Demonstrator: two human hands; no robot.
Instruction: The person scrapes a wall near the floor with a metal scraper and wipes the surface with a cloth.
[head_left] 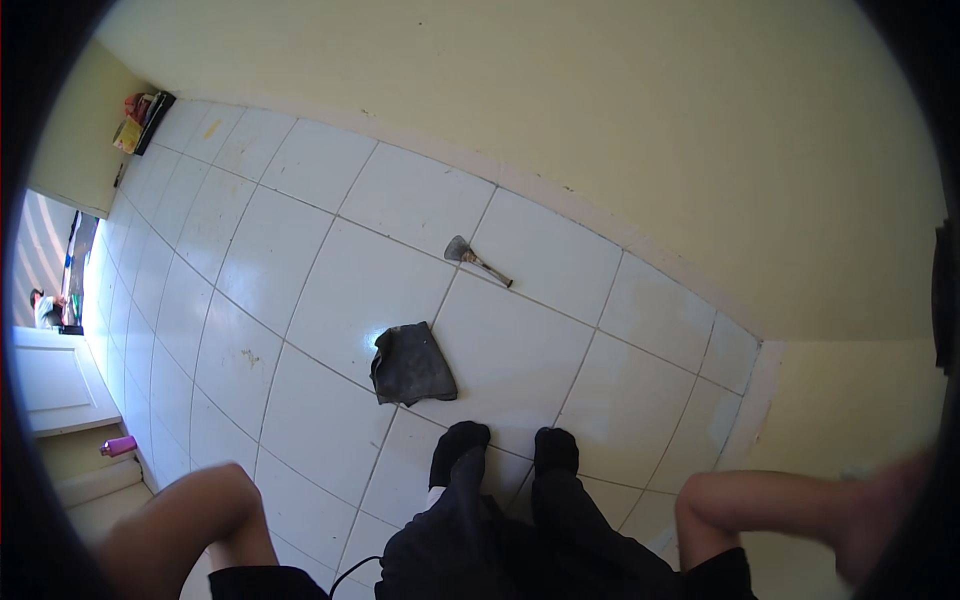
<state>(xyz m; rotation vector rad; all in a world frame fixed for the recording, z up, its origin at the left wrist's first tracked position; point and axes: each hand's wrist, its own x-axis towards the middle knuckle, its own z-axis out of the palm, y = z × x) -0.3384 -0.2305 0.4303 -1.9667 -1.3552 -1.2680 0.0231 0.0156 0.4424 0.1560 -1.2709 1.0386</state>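
Both my arms are bent, with the elbows low in the head view and the forearms running outward to the dark rim. My left hand is hidden beyond the rim at the lower left. Of my right hand [880, 515], only a blurred part shows at the right rim; its fingers cannot be made out. On the white tiles in front of my feet lies a folded dark grey cloth [415, 365], apart from both hands. Farther off rests what looks like a putty knife [480, 262], its broad grey blade pointing left and its stained handle toward the right.
My feet in black socks [460, 440] stand on the tiled floor [520, 340]. A cream wall [600, 120] borders it ahead and right. Far left are a black tray with containers [150, 122], a doorway with a person outside [48, 308], a white door [65, 380] and a pink bottle [118, 446].
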